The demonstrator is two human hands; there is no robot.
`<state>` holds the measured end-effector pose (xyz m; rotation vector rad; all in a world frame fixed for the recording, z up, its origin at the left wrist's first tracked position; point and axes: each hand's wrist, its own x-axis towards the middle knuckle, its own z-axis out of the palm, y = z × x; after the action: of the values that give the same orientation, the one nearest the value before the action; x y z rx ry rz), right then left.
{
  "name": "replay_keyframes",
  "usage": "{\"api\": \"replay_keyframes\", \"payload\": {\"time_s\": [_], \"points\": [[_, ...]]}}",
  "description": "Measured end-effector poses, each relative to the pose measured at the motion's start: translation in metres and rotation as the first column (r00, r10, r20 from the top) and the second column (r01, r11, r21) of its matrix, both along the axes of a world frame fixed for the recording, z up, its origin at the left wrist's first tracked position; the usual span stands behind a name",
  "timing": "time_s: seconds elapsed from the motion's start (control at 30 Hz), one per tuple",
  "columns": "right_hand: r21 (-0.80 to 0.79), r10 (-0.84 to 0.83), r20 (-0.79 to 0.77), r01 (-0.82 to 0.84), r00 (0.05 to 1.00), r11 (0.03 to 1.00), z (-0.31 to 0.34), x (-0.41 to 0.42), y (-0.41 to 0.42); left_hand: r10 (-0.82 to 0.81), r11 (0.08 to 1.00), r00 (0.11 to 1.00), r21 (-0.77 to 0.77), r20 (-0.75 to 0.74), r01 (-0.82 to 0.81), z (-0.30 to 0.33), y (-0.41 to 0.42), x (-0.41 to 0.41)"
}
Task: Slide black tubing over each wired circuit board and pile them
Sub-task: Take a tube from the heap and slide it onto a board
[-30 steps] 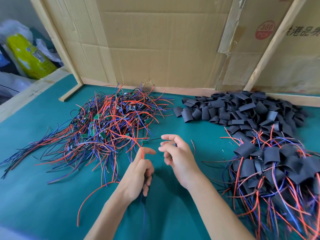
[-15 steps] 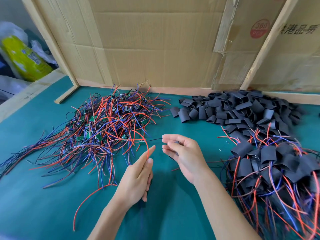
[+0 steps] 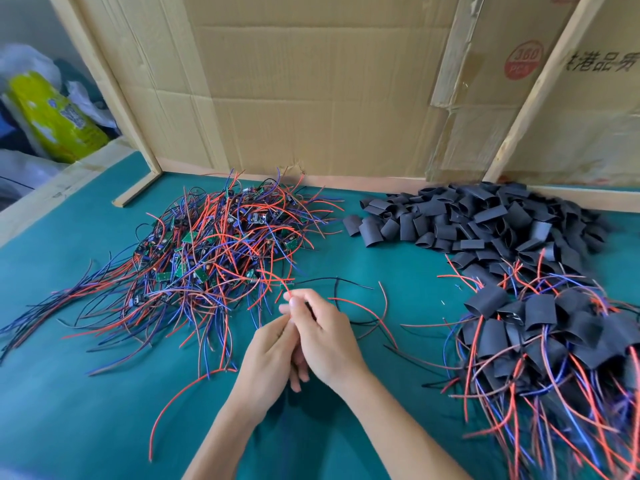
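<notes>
My left hand (image 3: 272,358) and right hand (image 3: 323,337) meet at the table's middle, fingertips together. Both pinch the thin wires of one wired circuit board (image 3: 288,285), whose small green end shows just above the fingertips. Its black wire (image 3: 332,279) trails right, and a long red wire (image 3: 173,403) curls toward the near left. I cannot tell whether tubing is inside my right hand. Bare wired boards lie in a tangled heap (image 3: 214,247) at the left. Loose black tubing pieces (image 3: 485,216) are heaped at the back right. Sleeved boards (image 3: 554,334) are piled at the right.
The green table mat (image 3: 86,393) spreads under everything. A cardboard wall (image 3: 311,98) with wooden slats (image 3: 540,88) closes the back. A wooden rail (image 3: 52,188) borders the left, with a yellow bag (image 3: 52,123) beyond it.
My hands have come together: the left hand rose to meet the right, and both now pinch the wires. The black wire has swung out to the right.
</notes>
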<state>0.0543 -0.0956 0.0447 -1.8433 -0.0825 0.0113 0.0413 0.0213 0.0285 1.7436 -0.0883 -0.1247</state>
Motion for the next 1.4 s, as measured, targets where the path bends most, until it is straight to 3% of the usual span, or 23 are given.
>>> {"api": "replay_keyframes", "payload": {"time_s": [0.2,0.4,0.57,0.67,0.77,0.93,1.17,1.4], "points": [[0.078,0.261,-0.203,-0.251,0.944,0.965,0.018,0.009,-0.031,0.013,1.000,1.000,-0.006,-0.025,-0.013,0.004,-0.004,-0.002],[0.399,0.359,-0.250,-0.242,0.899,0.884,0.026,0.010,-0.056,0.001,1.000,0.999,0.006,-0.042,-0.001,0.006,-0.003,-0.002],[0.500,0.372,-0.246,-0.212,0.895,0.840,0.028,0.012,-0.066,-0.032,0.997,0.999,0.067,-0.020,0.033,0.003,-0.004,-0.002],[0.592,0.219,-0.210,-0.054,0.953,0.804,0.028,0.017,-0.070,-0.059,0.996,0.998,0.071,-0.015,0.060,0.003,-0.003,-0.002],[0.662,-0.052,-0.167,0.151,0.985,0.735,0.024,0.024,-0.076,-0.095,0.983,0.995,0.159,0.024,0.090,0.002,-0.003,-0.003],[0.564,-0.377,-0.028,0.326,0.926,0.759,0.017,0.031,-0.083,-0.159,0.926,0.982,0.359,0.099,0.114,0.002,-0.004,-0.007],[0.491,-0.493,0.161,0.364,0.855,0.792,0.033,0.022,-0.076,-0.170,0.864,0.975,0.497,0.140,0.079,-0.001,-0.009,-0.006],[0.311,-0.444,0.479,0.327,0.757,0.892,0.065,0.001,-0.060,-0.142,0.890,0.982,0.451,0.122,0.073,-0.001,-0.010,-0.006]]}}
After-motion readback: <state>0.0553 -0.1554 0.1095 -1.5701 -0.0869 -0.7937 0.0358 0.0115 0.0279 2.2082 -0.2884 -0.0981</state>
